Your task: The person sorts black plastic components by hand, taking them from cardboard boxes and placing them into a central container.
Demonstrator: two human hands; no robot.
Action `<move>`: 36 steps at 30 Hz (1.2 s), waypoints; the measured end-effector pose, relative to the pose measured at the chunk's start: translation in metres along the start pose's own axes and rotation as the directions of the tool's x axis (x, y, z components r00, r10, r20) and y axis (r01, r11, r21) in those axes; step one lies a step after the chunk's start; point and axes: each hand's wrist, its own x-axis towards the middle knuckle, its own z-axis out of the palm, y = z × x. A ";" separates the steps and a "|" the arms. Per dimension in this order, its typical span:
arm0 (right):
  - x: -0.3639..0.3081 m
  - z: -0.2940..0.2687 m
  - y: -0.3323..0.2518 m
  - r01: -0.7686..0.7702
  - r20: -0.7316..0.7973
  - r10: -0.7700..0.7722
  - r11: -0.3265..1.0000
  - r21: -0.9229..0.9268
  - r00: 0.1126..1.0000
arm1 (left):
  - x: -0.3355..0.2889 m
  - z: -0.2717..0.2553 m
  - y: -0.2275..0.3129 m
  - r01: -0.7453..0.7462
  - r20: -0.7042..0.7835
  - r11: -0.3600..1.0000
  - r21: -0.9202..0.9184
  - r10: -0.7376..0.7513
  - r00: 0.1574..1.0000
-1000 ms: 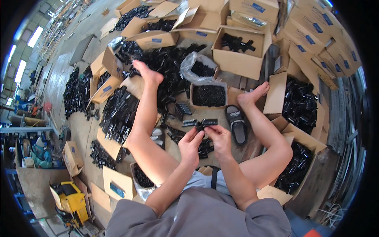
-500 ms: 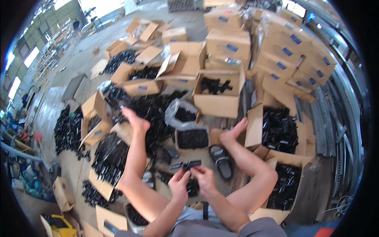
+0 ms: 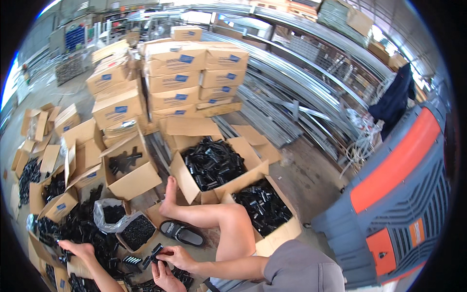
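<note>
While the left hand point(image 3: 168, 279) pinches the black part point(image 3: 154, 254) at lower left of the frame, the right hand point(image 3: 180, 257) grasps it too, apparently for steadiness; small pieces point(image 3: 137, 232) sit near, likely for reach.

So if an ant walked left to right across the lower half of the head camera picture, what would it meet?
Left foot → clear plastic bag → held black part → dark sandal → nearer right-hand box of black pieces → grey-and-orange machine.
</note>
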 end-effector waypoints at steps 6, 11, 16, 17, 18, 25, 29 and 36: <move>-0.009 -0.004 0.006 0.039 -0.109 -0.032 0.997 0.070 0.994 | -0.001 0.004 -0.004 0.059 0.049 0.998 0.020 -0.060 0.997; -0.017 0.003 -0.011 0.038 -0.126 -0.039 0.999 -0.011 0.991 | 0.003 -0.003 0.001 0.046 0.046 0.998 0.038 -0.048 0.998; -0.020 0.005 -0.028 0.023 -0.112 -0.040 0.989 -0.146 0.993 | 0.002 -0.007 0.001 0.053 0.011 0.999 0.013 -0.053 0.999; -0.021 0.005 -0.030 0.023 -0.106 -0.038 0.989 -0.143 0.994 | 0.002 -0.008 0.001 0.049 0.006 0.999 0.015 -0.049 0.999; -0.023 0.004 -0.035 0.007 -0.114 -0.025 0.988 -0.155 0.993 | 0.002 -0.008 0.000 0.050 0.008 0.999 0.009 -0.050 0.999; -0.025 0.011 -0.017 0.084 -0.185 -0.100 0.992 -0.094 0.978 | 0.000 -0.009 0.000 0.069 0.047 0.998 -0.009 -0.069 0.996; -0.025 0.016 -0.020 0.085 -0.143 -0.100 0.990 -0.109 0.985 | 0.005 -0.014 -0.001 0.035 0.009 0.999 -0.027 -0.035 0.999; -0.022 0.017 -0.012 0.075 -0.123 -0.102 0.975 -0.207 0.987 | 0.005 -0.023 0.001 -0.017 -0.018 1.000 -0.023 0.017 1.000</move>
